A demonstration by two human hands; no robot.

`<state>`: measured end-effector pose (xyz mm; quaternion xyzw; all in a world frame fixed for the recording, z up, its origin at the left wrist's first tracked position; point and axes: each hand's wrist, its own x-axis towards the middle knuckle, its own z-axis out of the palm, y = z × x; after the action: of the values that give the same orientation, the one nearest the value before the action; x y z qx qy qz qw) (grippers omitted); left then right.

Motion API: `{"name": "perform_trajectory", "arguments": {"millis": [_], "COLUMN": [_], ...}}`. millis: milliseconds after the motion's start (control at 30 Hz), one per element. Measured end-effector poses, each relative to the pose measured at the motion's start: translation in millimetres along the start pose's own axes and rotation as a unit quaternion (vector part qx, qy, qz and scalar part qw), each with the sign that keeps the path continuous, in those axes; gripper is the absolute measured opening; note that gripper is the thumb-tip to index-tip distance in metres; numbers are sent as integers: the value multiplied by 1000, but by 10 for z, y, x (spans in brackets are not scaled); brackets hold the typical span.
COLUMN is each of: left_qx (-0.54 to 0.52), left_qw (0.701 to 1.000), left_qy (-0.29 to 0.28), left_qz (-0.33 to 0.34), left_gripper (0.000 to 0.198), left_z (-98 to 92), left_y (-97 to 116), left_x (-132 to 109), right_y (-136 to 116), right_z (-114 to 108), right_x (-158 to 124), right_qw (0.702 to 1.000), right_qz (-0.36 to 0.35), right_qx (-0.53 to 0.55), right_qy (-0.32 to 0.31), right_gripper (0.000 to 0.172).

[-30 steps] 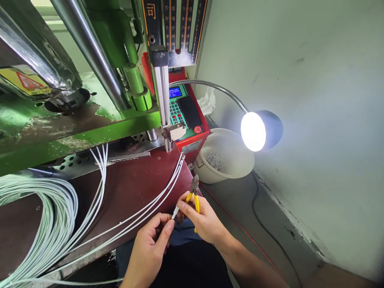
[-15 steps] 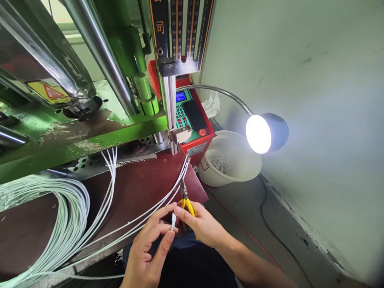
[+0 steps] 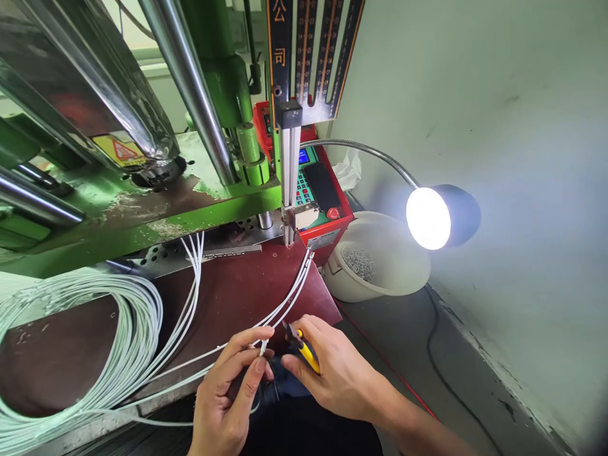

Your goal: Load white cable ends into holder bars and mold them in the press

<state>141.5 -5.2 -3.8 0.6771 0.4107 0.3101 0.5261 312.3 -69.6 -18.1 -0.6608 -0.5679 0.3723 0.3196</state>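
My left hand (image 3: 232,386) pinches a small white cable connector (image 3: 263,347) between thumb and fingers. My right hand (image 3: 332,367) is wrapped round yellow-handled cutting pliers (image 3: 306,351), whose dark jaws point toward the connector and stay apart from it. Just beyond my hands, several white cables (image 3: 280,308) run across the dark red tabletop (image 3: 232,297), their metal-tipped ends near its right edge. On the left lies a large coil of white cable (image 3: 142,323). The cable behind the connector is partly hidden by my left hand.
A green press (image 3: 199,209) with steel columns stands over the table's far side. Behind the table's right end is a red control box (image 3: 335,228). A white bucket (image 3: 384,291) with small scraps stands on the floor, below a lit gooseneck lamp (image 3: 427,218).
My right hand has turned the pliers, bringing their jaws back from the table cables toward the connector. The right thumb has left the connector. The whole view has shifted slightly.
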Motion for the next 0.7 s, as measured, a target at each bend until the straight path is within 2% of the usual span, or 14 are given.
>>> {"name": "perform_trajectory", "arguments": {"millis": [100,200,400,567,700], "left_qx": [21,54,140,175,193], "left_qw": [999,994,967,959,946], "left_qy": [18,12,13,14,15], "left_qz": [41,97,212,223,259], "left_gripper": [16,13,22,27,26], "left_z": [-17,-50,-110,-103,-99], "left_y": [-18,-89,-218,-162,-162], "left_x": [14,27,45,64,90], "right_y": [-18,3,67,113,115], "right_z": [9,61,150,201,213], "right_x": [-55,-58,-30,-29,-31], "right_qw": [997,992,984,979,977], "right_qz": [-44,-68,-73,-80,-83], "right_qx": [-69,-104,-153,-169,-175], "right_qy": [0,26,60,76,86], "right_gripper": [23,31,41,48,49]}}
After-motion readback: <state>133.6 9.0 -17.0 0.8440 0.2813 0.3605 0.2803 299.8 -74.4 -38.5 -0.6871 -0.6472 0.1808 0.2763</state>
